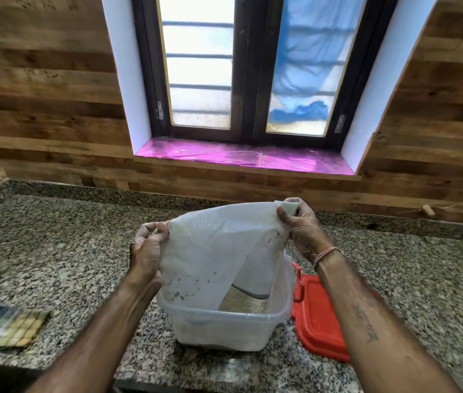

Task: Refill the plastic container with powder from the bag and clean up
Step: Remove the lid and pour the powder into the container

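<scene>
A white translucent plastic bag [213, 251] hangs upside down over a clear plastic container [224, 327] on the granite counter. My left hand [146, 251] pinches the bag's left upper corner. At the right upper corner, held higher, my right hand [298, 225] grips the bag. The bag's open end dips into the container, and its skin is dusted with powder and small flecks. The container's walls are cloudy with pale powder inside. Both hands carry white dust.
A red lid [318, 313] with a clip lies flat on the counter just right of the container. A flat printed packet [6, 324] rests at the counter's near left edge. Behind are a wood-panelled wall and a window with a pink-lined sill [241, 157].
</scene>
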